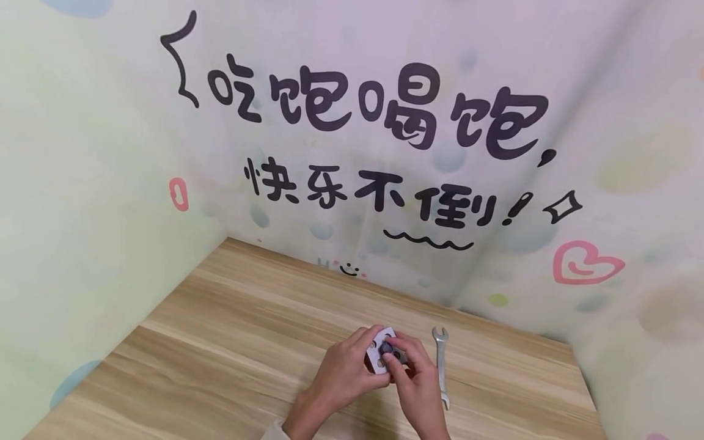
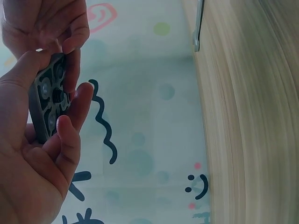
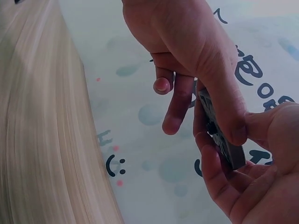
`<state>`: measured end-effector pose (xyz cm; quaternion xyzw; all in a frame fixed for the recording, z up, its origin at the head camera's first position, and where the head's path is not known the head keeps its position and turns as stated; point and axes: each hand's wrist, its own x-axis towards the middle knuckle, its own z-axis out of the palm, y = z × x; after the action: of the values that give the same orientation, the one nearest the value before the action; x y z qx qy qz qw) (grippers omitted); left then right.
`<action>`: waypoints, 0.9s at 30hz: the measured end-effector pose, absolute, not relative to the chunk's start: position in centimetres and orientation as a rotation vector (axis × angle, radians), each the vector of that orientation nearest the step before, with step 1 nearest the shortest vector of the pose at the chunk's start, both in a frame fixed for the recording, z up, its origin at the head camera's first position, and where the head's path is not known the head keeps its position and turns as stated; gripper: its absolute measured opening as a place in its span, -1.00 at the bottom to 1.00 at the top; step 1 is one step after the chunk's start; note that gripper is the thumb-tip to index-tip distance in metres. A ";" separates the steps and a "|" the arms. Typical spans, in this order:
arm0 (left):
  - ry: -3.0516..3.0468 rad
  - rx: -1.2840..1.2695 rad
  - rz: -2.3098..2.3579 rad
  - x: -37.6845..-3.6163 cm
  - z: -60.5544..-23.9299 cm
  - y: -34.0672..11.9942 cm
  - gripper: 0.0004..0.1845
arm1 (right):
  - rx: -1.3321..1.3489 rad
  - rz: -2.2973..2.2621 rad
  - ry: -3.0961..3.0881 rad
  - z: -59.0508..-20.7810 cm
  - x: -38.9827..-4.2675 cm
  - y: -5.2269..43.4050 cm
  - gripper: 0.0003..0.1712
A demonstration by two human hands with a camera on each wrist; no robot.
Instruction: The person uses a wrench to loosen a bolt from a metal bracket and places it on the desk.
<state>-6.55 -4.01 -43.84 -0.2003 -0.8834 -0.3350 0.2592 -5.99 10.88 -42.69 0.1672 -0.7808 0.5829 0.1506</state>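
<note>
I work over a light wood-grain tabletop (image 1: pixel 231 342) set in a corner, with pastel printed backdrop cloth (image 1: pixel 385 153) bearing black brush lettering rising behind and to both sides of it. My left hand (image 1: pixel 343 370) curls around a small flat grey-white plate with round holes (image 1: pixel 381 351), held just above the tabletop. My right hand (image 1: pixel 409 382) pinches a small dark piece on the plate's face. A silver open-ended metal wrench (image 1: pixel 442 366) lies on the tabletop just right of my hands.

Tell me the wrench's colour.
Silvery metal; the wrench shows best in the head view.
</note>
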 end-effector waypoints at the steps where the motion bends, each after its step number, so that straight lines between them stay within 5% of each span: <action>1: -2.391 -0.541 -0.908 -6.5 -43.9 -4.0 -0.26 | 0.481 1.677 -2.248 -42.7 -6.0 10.9 -0.74; 27: -2.395 -0.542 -0.942 -6.5 -44.0 -3.8 -0.28 | 0.519 1.606 -2.325 -42.5 -5.9 11.4 -0.64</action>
<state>-6.53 -3.80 -44.04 -0.1993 -0.8810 -0.3465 0.2531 -5.86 11.39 -42.54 0.1789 -0.8020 0.5539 0.1342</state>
